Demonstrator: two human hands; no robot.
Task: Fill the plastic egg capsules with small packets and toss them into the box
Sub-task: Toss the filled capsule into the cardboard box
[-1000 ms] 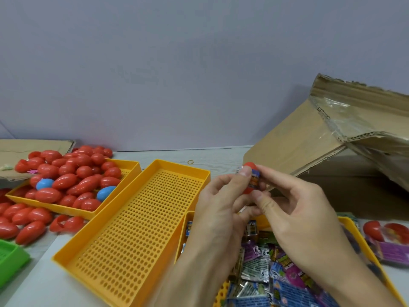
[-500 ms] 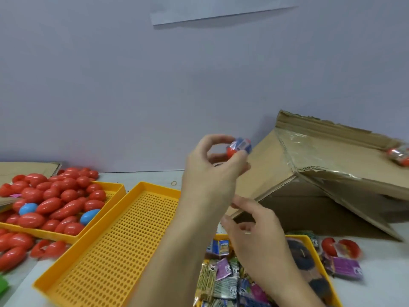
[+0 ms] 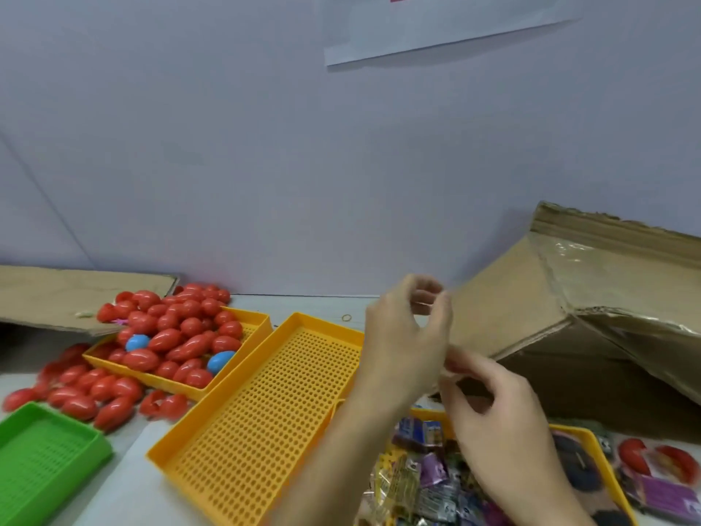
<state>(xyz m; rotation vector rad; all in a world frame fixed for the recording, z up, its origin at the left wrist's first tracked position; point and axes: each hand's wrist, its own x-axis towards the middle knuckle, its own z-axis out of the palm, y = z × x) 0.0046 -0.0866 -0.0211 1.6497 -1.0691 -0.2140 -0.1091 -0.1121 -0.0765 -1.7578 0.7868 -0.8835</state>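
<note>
Left hand raised at frame centre, fingers loosely curled, nothing held; right hand (blurred) curled over packet tray, grip cannot be told.

Both hands motion-blurred. Left hand: fingers curled, nothing discernible between them; fingertip detail smeared. Right hand: whether it holds anything cannot be told.

Cardboard box: right side cut by frame edge; interior not visible behind the flap.

Packets in the near yellow tray: partly covered by the right forearm, cut by bottom edge; print unreadable.

Green tray: cut at left and bottom edges.

Sheet on wall: top cut off.

Loose red eggs at left: blurred.

Two red pieces beside a purple packet at far right: too smeared to identify.
</note>
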